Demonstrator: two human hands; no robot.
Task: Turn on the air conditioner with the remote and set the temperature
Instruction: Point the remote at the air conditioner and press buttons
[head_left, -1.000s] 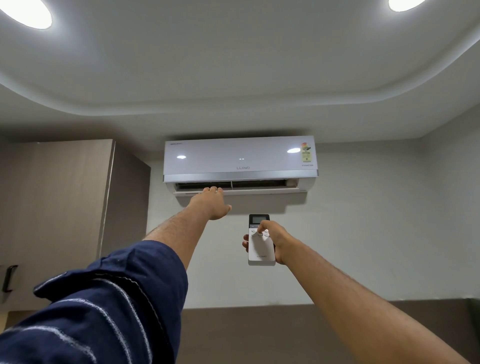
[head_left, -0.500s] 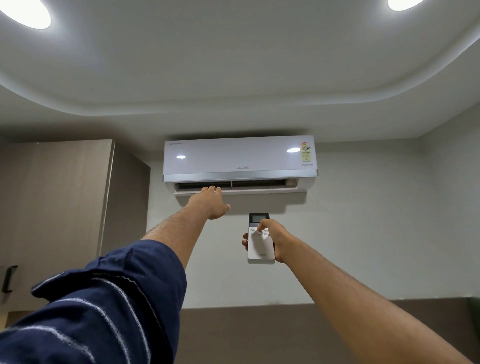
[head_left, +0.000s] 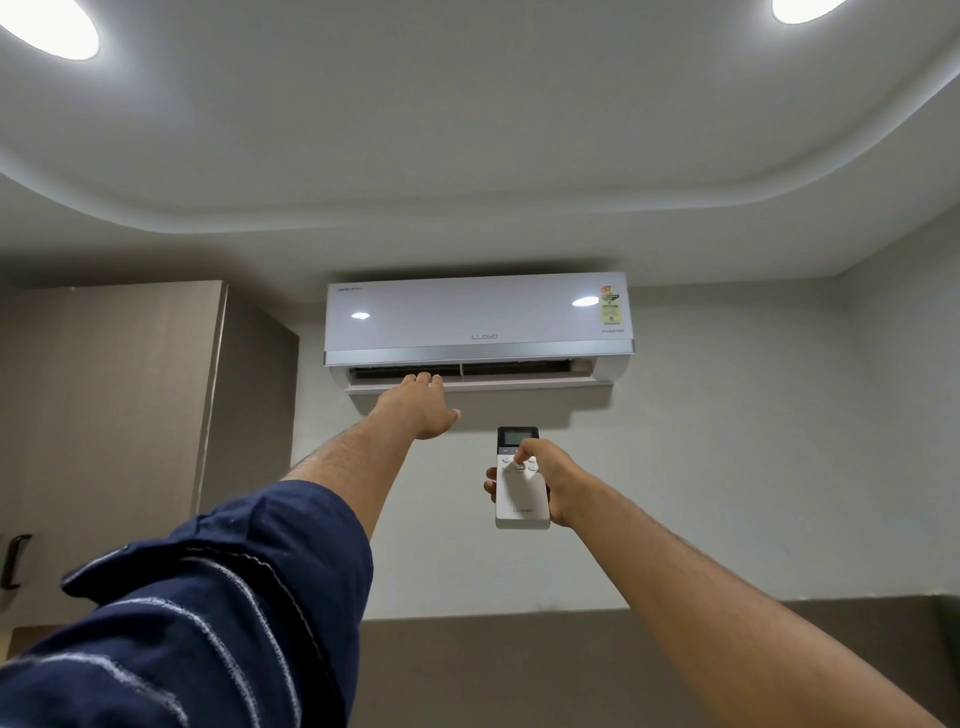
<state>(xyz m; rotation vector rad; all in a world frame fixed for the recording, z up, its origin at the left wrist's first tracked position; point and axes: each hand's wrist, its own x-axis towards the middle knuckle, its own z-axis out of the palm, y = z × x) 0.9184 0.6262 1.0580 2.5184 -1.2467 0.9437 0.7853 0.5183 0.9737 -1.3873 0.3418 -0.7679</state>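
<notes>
Nearest the camera, my rolled dark blue sleeve covers the left upper arm; the right forearm is bare.

My right hand is wrapped around the remote: fingers curl behind its left edge, and the thumb bends over the front onto the cluster of round buttons just under the small dark screen. The remote stands with its long axis near upright, screen end up and aimed at the air conditioner, which lies above and slightly left of it, well apart on the wall.

My left hand reaches farther, palm down with fingers loosely together and extended, holding nothing. Its fingertips lie at the open flap below the air conditioner's outlet; whether they touch it I cannot tell.

The flap stands open, so I judge the unit is already on and the temperature step is in hand, with the left hand placed to feel the airflow. The next press belongs to the right thumb, the only digit near the buttons; the screen's digits are too small to read.

Beyond, at left, a brown cupboard meets the wall, under two round ceiling lights.
</notes>
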